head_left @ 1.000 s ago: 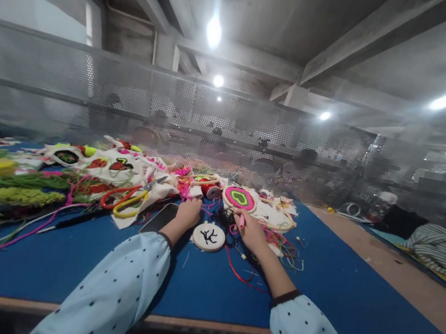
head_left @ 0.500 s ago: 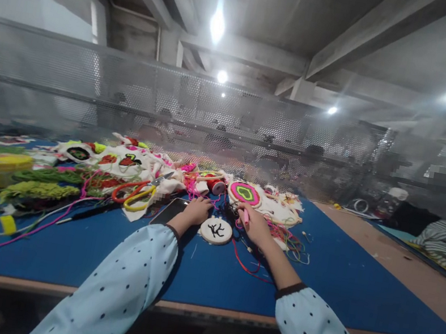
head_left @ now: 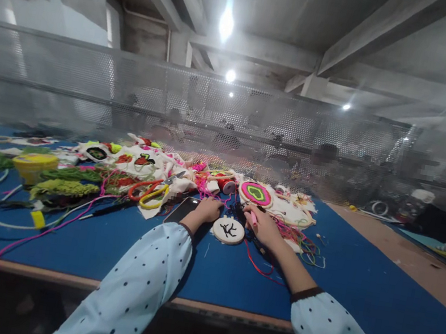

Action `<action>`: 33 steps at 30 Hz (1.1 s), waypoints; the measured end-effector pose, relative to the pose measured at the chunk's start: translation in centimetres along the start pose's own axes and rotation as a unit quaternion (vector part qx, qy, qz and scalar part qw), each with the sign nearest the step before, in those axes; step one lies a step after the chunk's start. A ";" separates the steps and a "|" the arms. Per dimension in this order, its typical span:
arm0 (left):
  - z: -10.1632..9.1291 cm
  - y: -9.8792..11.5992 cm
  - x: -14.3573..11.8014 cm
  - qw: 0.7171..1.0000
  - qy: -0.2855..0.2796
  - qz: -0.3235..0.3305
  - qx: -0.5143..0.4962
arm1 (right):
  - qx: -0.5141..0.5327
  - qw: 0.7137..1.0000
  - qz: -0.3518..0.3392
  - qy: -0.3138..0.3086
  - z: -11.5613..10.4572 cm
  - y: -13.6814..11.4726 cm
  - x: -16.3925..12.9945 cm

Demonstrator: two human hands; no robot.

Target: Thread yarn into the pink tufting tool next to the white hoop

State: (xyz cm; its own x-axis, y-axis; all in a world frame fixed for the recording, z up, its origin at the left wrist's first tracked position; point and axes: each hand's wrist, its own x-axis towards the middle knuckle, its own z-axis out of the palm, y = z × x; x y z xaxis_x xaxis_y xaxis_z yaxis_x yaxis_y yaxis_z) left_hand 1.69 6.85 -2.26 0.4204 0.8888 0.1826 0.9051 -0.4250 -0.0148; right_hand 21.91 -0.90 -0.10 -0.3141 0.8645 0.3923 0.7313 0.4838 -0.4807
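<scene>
A small round embroidery hoop [head_left: 228,230] with white cloth and a black branching figure lies on the blue table [head_left: 114,246] between my hands. My left hand [head_left: 207,209] rests curled just left of the hoop, beside a dark phone [head_left: 182,210]; whether it grips anything is hidden. My right hand [head_left: 263,225] sits right of the hoop, closed on a pink pen-like tool [head_left: 252,216]. Red yarn [head_left: 260,264] trails from under that hand across the table.
Behind the hands lies a heap of embroidered cloths, a pink-and-green hoop [head_left: 256,193], orange and yellow scissors [head_left: 148,193], green yarn bundles [head_left: 59,187] and a yellow tub [head_left: 34,163]. A perforated metal screen [head_left: 232,117] closes the table's far side; people sit behind it.
The view has swung left and slightly down, so everything sits further right in frame. Both hands stay by the hoop with hardly any movement.
</scene>
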 end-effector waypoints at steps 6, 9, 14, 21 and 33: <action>-0.1 0.3 -0.2 1.000 0.005 0.006 0.005 | 0.000 1.000 -0.011 -0.011 0.0 -0.4 -0.2; -0.3 0.4 -0.3 1.000 0.010 0.009 0.007 | -0.001 1.000 -0.020 -0.006 -0.2 -0.8 -0.3; -0.1 0.1 0.4 1.000 0.001 0.011 0.003 | -0.012 1.000 -0.013 0.002 -0.4 -1.5 -0.5; 0.0 0.5 0.6 1.000 0.016 -0.001 0.006 | -0.028 1.000 -0.006 -0.001 -0.2 -1.5 -0.6; -0.5 0.1 0.1 0.998 0.053 0.002 0.015 | -0.028 0.999 -0.008 0.018 -0.5 -1.9 -0.6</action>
State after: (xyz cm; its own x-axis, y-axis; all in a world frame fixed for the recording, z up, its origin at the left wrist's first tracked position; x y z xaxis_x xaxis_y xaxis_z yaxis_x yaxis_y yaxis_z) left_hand 1.74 6.77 -1.71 0.4165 0.8632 0.2852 0.9055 -0.4221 -0.0445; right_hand 21.04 -2.38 0.99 -0.3044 0.8506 0.4287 0.7593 0.4884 -0.4300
